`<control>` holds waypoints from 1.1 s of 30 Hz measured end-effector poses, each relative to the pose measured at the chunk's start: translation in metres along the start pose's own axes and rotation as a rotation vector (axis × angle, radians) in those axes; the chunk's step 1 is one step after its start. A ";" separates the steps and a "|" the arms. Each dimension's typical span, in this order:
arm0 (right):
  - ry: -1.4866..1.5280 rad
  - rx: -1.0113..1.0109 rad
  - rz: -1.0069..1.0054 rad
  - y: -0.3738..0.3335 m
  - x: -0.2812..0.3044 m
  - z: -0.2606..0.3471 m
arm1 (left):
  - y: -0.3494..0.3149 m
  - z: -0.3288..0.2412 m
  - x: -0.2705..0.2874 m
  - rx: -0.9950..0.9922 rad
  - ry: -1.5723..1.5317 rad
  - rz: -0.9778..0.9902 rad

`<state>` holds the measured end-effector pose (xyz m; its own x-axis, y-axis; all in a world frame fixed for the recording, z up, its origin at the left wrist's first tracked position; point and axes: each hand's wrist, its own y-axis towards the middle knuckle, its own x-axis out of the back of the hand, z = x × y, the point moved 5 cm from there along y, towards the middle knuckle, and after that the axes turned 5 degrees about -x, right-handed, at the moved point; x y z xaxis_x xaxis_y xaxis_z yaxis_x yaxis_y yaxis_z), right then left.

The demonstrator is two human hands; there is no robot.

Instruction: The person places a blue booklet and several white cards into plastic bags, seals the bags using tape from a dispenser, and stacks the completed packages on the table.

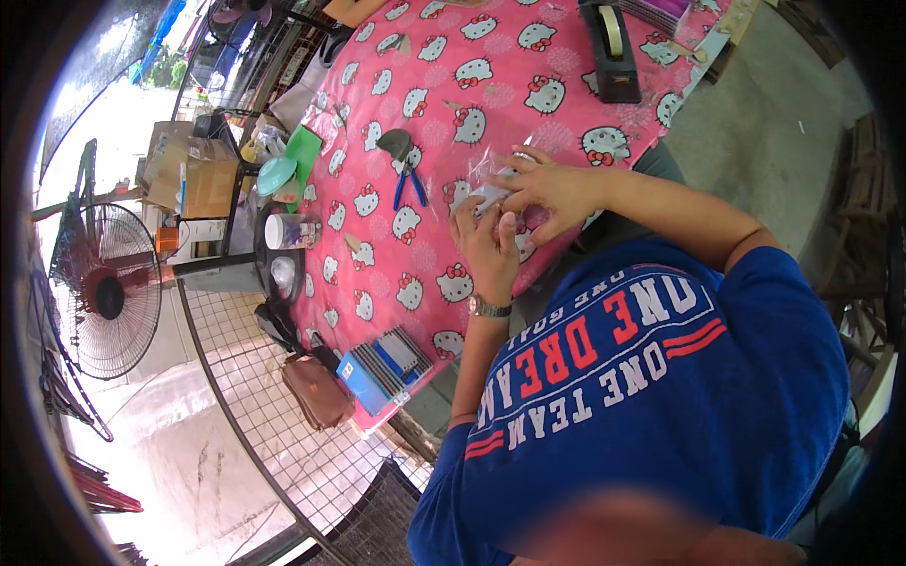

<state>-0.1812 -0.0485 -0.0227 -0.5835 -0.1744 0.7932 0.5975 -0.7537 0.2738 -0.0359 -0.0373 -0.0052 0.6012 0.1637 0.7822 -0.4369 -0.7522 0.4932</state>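
In front of my body, at the near edge of a table with a pink cat-patterned cover (406, 255), my two hands meet over a piece of clear, crinkled plastic (485, 196). My left hand (489, 243), with a watch on its wrist, has its fingers bent against the plastic. From the right comes my right hand (555, 192), its fingers curled over the same plastic. Whatever the plastic contains is hidden under the fingers. To the left lie blue-handled pliers (411, 186), beside a small dark rounded piece (394, 143).
A black tape dispenser (615, 57) stands at the far right. Spiral notebooks (382, 370) and a brown pouch (318, 392) lie at the near left corner. Along the left edge are a lidded jar (293, 231) and a teal bowl (276, 175). Beyond stands a fan (106, 294).
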 end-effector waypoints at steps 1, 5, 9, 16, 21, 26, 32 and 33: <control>-0.006 -0.009 -0.003 -0.002 0.003 -0.004 | 0.003 -0.002 -0.001 0.039 -0.048 0.059; -0.036 -0.184 -0.536 -0.026 0.052 -0.056 | -0.005 -0.008 -0.009 0.047 -0.007 0.113; -0.172 -0.949 -1.101 -0.110 0.087 -0.165 | -0.013 -0.016 -0.023 0.033 0.055 0.148; 0.966 -0.994 -1.227 -0.124 0.056 -0.204 | -0.011 -0.038 -0.029 -0.014 0.260 0.201; 0.831 -0.731 -1.357 -0.123 0.043 -0.173 | -0.013 -0.032 -0.031 0.013 0.208 0.180; 1.518 -0.739 -1.234 -0.131 -0.008 -0.180 | -0.012 -0.033 -0.029 0.026 0.165 0.141; 1.400 -0.669 -0.117 -0.015 0.006 -0.073 | -0.015 -0.030 -0.030 0.095 0.121 0.141; 1.254 -0.575 -0.011 0.004 0.014 -0.052 | -0.016 -0.031 -0.029 0.099 0.127 0.144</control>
<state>-0.2154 -0.0873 -0.0389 -0.8701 -0.3846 -0.3082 0.4599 -0.8583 -0.2273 -0.0675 -0.0105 -0.0242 0.4451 0.1242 0.8868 -0.4408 -0.8316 0.3377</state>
